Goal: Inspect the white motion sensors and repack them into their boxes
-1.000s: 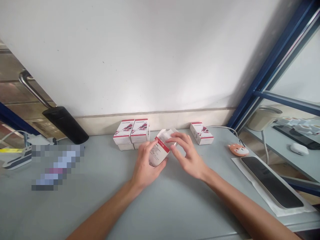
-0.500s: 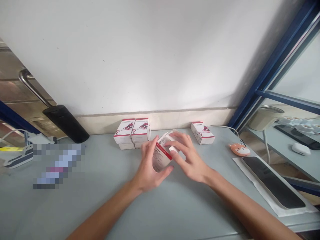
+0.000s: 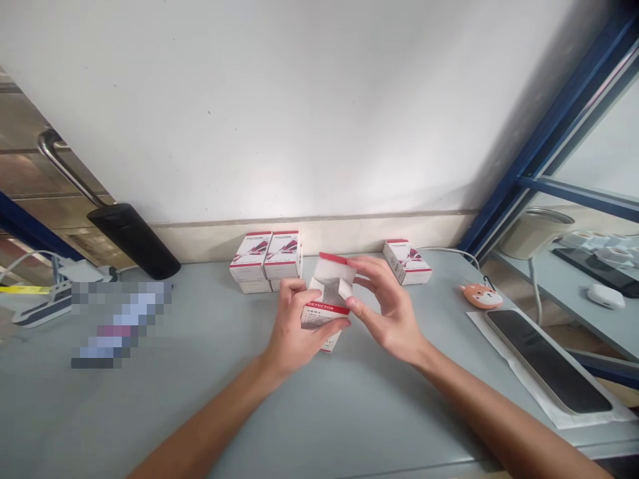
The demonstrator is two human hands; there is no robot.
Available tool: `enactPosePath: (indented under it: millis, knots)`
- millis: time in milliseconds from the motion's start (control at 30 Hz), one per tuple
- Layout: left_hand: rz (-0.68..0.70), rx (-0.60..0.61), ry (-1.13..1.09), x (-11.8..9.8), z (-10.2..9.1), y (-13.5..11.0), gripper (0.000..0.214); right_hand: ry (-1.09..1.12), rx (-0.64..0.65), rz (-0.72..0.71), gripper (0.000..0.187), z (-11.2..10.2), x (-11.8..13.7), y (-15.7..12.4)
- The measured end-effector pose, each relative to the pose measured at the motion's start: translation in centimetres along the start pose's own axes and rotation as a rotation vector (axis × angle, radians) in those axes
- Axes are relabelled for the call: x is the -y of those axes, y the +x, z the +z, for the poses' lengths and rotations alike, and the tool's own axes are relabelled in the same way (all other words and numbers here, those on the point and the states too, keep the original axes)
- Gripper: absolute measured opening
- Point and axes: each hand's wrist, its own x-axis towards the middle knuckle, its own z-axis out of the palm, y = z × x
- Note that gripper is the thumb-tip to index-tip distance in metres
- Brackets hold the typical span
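Left hand (image 3: 294,329): I see it wrapped round the lower body of the carton (image 3: 322,308), gripping it.
Right hand (image 3: 394,313): thumb and forefinger pinch the carton's right top flap.
Carton: white and red, mid-surface (image 3: 349,412), between both hands, top flaps open.
Behind: stacked boxes (image 3: 267,256) against the wall; single box (image 3: 407,261) to their right.
Far right: phone (image 3: 546,362) lying flat.

White-and-red "DETECTOR" carton (image 3: 323,307) stands upright above the table (image 3: 349,412), top flaps open, lid toward 12 o'clock.
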Motion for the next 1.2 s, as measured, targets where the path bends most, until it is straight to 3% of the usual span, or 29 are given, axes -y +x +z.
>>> enactPosePath:
  millis: [100,233,367,500,567,700,800,900,1000,1100,1200]
  knots:
    - [-0.006,-0.023,-0.037,-0.2,0.3,-0.4,0.055,-0.104,-0.057,-0.076,0.033,0.2,0.3,-0.3]
    - [0.010,-0.008,-0.073,-0.4,0.5,-1.0,0.064,-0.137,-0.148,-0.062,0.034,0.2,0.6,-0.5]
    - [0.016,-0.018,-0.121,-0.2,0.9,-1.1,0.077,-0.099,-0.031,-0.085,0.021,0.3,0.9,-0.3]
    - [0.028,-0.110,-0.170,0.3,1.2,-0.9,0.091,-0.123,0.060,-0.132,0.022,0.7,1.2,-0.6]
    - [0.020,-0.071,-0.159,0.4,1.0,-0.9,0.086,-0.143,0.079,-0.130,0.022,0.8,1.1,-0.8]
    - [-0.031,0.062,-0.063,0.5,0.6,-1.1,0.054,-0.226,0.151,-0.137,0.017,0.8,0.9,-1.1]
    - [-0.046,0.053,-0.064,0.5,0.5,-1.1,0.048,-0.274,0.188,-0.135,0.018,0.4,0.8,-0.7]
    - [-0.068,0.041,-0.038,0.4,0.4,-0.9,0.049,-0.415,0.118,-0.108,0.032,-1.6,-0.3,0.7]
    - [-0.070,0.049,-0.007,0.3,0.3,-0.9,0.050,-0.721,-0.088,-0.012,0.039,-5.0,-2.9,2.3]
    - [-0.083,0.046,0.014,0.2,0.2,-0.9,0.048,-1.076,-0.164,0.226,0.042,-8.7,-6.3,3.1]
    - [-0.104,0.046,0.028,0.2,0.2,-0.9,0.049,-1.207,-0.125,0.485,0.058,-10.7,-9.1,2.8]
